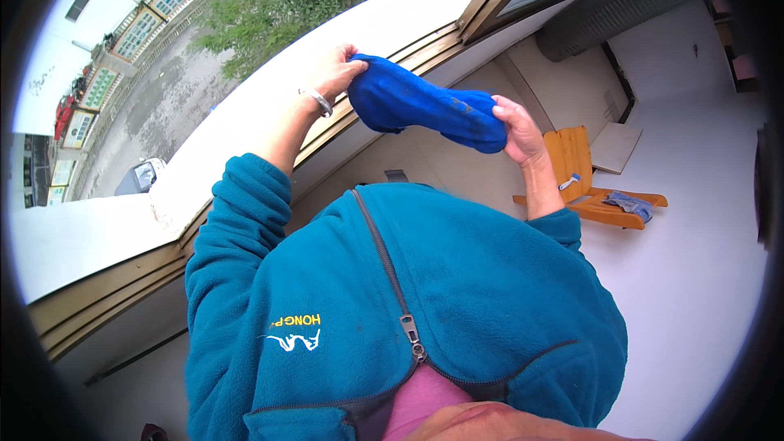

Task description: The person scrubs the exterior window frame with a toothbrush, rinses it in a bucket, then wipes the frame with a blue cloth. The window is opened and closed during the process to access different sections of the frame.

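A blue cloth (422,101), folded and darkly stained on its right half, is stretched between my two hands above the window sill track. My left hand (335,73), with a silver bangle at the wrist, pinches its upper left corner. The right end of the cloth is gripped by my right hand (520,128), thumb on top. Beneath and behind the cloth runs the bronze-coloured metal window frame (429,52), its sash open to the outside. A white ledge (392,18) lies just beyond the frame.
Right of me stands an orange wooden chair (566,153) with a small blue-and-white brush (569,182) and a crumpled blue-grey cloth (631,203) on it. A dark perforated cylinder (612,9) is at upper right. Outside are a tree (294,12), a paved yard (147,86) and a parked vehicle (144,176).
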{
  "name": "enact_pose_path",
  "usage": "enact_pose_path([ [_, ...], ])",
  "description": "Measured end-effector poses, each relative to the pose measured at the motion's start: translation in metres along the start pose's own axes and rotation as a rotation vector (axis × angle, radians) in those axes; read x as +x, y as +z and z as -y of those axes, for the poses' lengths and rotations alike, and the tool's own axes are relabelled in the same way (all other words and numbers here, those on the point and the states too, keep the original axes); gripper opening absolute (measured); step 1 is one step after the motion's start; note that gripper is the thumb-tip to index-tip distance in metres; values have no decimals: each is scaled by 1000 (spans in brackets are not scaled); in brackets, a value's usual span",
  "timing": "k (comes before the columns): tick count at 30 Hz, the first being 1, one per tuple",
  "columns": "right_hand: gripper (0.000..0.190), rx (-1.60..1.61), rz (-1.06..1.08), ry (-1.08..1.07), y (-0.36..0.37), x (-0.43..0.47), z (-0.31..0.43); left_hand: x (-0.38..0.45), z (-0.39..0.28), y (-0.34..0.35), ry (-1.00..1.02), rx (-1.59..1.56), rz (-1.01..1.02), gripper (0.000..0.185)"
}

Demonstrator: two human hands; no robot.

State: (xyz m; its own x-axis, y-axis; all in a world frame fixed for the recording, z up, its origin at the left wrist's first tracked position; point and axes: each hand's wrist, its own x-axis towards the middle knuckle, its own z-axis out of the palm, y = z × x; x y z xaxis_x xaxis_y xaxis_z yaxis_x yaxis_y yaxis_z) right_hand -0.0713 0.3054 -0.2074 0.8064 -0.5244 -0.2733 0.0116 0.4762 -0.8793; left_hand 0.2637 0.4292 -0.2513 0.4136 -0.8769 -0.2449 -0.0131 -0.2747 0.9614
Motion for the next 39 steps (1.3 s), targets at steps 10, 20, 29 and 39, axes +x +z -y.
enact_pose_path([
  [10, 32, 271, -166, -290, 66, 32, -40, 152, -94, 63, 987, 407, -415, 16],
  [20, 24, 139, -429, -180, 46, 101, -54, 233, -5, 165, 478, 532, -289, 12],
  [29, 33, 4, -633, -113, 37, 96, -38, 216, 2, 147, 684, 447, 141, 16],
  [39, 26, -79, -692, -43, 30, 90, -52, 205, 3, 116, 1183, 1037, 256, 26],
])
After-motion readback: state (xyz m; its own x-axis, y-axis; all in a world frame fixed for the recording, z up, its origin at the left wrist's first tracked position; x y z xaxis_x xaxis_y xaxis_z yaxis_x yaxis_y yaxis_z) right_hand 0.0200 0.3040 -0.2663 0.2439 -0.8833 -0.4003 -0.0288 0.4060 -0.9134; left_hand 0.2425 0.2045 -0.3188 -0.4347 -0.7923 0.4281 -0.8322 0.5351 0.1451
